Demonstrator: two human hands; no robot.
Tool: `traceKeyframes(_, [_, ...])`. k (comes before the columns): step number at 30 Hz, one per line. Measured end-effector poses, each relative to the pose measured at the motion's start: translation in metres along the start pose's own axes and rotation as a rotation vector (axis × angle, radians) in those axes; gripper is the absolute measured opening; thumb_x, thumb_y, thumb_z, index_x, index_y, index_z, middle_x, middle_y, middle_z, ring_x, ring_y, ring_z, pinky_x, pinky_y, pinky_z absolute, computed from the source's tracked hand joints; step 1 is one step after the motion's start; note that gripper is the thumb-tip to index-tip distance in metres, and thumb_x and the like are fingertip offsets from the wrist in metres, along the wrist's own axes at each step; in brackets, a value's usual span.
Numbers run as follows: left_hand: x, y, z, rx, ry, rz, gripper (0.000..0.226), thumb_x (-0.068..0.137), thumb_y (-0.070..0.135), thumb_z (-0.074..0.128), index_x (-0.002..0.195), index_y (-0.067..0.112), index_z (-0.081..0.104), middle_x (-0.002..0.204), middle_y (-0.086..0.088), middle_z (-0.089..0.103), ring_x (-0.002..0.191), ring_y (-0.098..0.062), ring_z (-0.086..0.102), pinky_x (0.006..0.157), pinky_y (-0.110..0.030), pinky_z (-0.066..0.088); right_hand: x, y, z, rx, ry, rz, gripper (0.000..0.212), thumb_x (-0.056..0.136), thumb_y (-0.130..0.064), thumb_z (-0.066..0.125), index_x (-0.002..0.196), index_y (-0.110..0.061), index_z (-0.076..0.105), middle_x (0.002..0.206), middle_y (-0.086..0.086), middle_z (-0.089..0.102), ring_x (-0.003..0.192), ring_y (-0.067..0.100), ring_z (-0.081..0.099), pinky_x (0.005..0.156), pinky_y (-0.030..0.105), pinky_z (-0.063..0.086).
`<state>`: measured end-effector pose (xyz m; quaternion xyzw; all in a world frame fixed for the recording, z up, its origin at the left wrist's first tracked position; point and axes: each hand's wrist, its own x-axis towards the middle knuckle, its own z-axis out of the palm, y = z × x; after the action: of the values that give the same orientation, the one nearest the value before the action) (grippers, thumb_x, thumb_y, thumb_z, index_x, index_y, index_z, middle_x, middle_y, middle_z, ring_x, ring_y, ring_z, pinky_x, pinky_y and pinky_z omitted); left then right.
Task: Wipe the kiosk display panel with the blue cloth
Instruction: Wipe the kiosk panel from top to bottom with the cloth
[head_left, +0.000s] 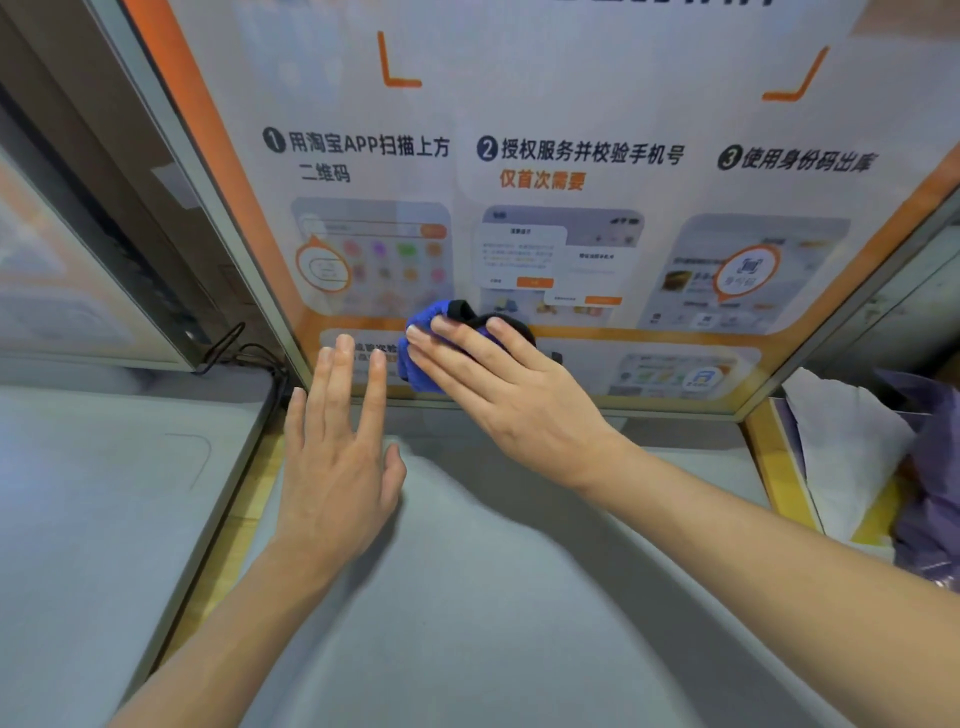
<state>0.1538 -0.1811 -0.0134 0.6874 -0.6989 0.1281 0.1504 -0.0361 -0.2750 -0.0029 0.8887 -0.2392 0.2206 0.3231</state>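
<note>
The kiosk display panel (561, 156) stands upright ahead, white with an orange border and printed instruction pictures. My right hand (498, 384) presses the bunched blue cloth (423, 340) flat against the panel's lower edge, fingers stretched over it. A black part shows at the cloth's top. My left hand (340, 447) is spread flat, fingers apart, its fingertips touching the panel's bottom left corner just left of the cloth. It holds nothing.
A grey shelf (493, 597) runs below the panel. A second framed panel (78, 260) angles away on the left, with black cables (244, 353) at its base. White paper (841, 457) and a purple plastic bag (930, 493) lie at the right.
</note>
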Motion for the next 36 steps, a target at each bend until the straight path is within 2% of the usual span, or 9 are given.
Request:
traceKeyframes(5, [-0.002,-0.01,-0.001,0.003,-0.019,0.02,0.091,0.08,0.02,0.073,0.155,0.003,0.024,0.162,-0.026,0.012,0.149,-0.041,0.016,0.112,-0.062,0.031,-0.02,-0.024,0.014,-0.057,-0.277,-0.25,0.055,0.103,-0.017,0.034,0.157,-0.011,0.023,0.164,-0.001,0.021,0.15,0.015,0.021,0.122,0.035,0.01])
traceKeyframes(10, [-0.002,-0.028,-0.007,-0.044,-0.026,-0.053,0.091,0.078,0.015,0.073,0.154,0.0,0.024,0.161,-0.027,0.014,0.149,-0.042,0.017,0.111,-0.063,0.031,0.01,-0.031,0.009,-0.005,-0.115,-0.06,0.052,0.104,-0.007,0.022,0.156,-0.007,0.026,0.163,0.003,0.025,0.15,0.019,0.023,0.123,0.038,0.013])
traceKeyframes(13, [-0.002,-0.036,-0.009,-0.043,-0.036,-0.025,0.089,0.079,0.014,0.074,0.152,-0.002,0.027,0.159,-0.028,0.018,0.147,-0.042,0.022,0.109,-0.063,0.034,0.026,-0.037,0.011,0.033,-0.061,0.031,0.053,0.104,-0.006,0.024,0.157,-0.005,0.022,0.164,0.003,0.022,0.152,0.019,0.018,0.124,0.038,0.011])
traceKeyframes(19, [-0.003,-0.049,-0.013,-0.017,-0.045,-0.053,0.088,0.081,0.015,0.071,0.153,-0.002,0.025,0.162,-0.024,0.015,0.149,-0.038,0.019,0.112,-0.059,0.033,0.02,-0.058,0.022,-0.035,-0.289,-0.206,0.056,0.104,-0.017,0.029,0.158,-0.009,0.018,0.165,0.001,0.016,0.151,0.016,0.016,0.121,0.036,0.005])
traceKeyframes(25, [-0.004,-0.065,-0.016,-0.008,-0.006,-0.039,0.078,0.086,0.015,0.059,0.153,-0.001,0.024,0.162,-0.019,0.018,0.15,-0.034,0.019,0.115,-0.056,0.03,0.063,-0.058,0.014,0.063,-0.09,-0.002,0.053,0.105,-0.009,0.015,0.157,-0.005,0.018,0.165,0.006,0.018,0.152,0.021,0.014,0.124,0.038,0.006])
traceKeyframes(28, [-0.003,-0.071,-0.018,-0.002,-0.008,-0.042,0.076,0.085,0.018,0.054,0.153,-0.002,0.026,0.162,-0.019,0.018,0.15,-0.034,0.019,0.115,-0.055,0.03,0.063,-0.067,0.022,0.024,-0.152,-0.073,0.055,0.102,-0.007,0.019,0.158,-0.006,0.017,0.165,0.006,0.018,0.152,0.02,0.015,0.124,0.037,0.007])
traceKeyframes(30, [-0.004,-0.074,-0.017,-0.004,-0.007,-0.04,0.074,0.087,0.014,0.057,0.153,-0.001,0.026,0.162,-0.02,0.018,0.15,-0.035,0.019,0.115,-0.055,0.03,0.056,-0.074,0.026,-0.014,-0.256,-0.205,0.057,0.101,-0.011,0.018,0.157,-0.007,0.018,0.165,0.005,0.017,0.152,0.018,0.015,0.122,0.036,0.006])
traceKeyframes(32, [-0.006,-0.078,-0.018,-0.012,-0.015,-0.042,0.077,0.086,0.013,0.064,0.153,-0.001,0.027,0.162,-0.02,0.017,0.15,-0.035,0.018,0.114,-0.056,0.031,0.054,-0.078,0.025,-0.003,-0.307,-0.242,0.056,0.101,-0.013,0.018,0.157,-0.008,0.019,0.164,0.004,0.018,0.151,0.017,0.016,0.121,0.036,0.005])
traceKeyframes(36, [-0.011,-0.086,-0.017,-0.015,-0.036,-0.039,0.078,0.085,0.012,0.065,0.153,0.0,0.028,0.162,-0.022,0.017,0.149,-0.037,0.019,0.112,-0.058,0.033,0.076,-0.073,0.017,0.063,-0.127,-0.082,0.053,0.103,-0.009,0.025,0.156,-0.005,0.025,0.163,0.008,0.025,0.15,0.021,0.022,0.123,0.038,0.013])
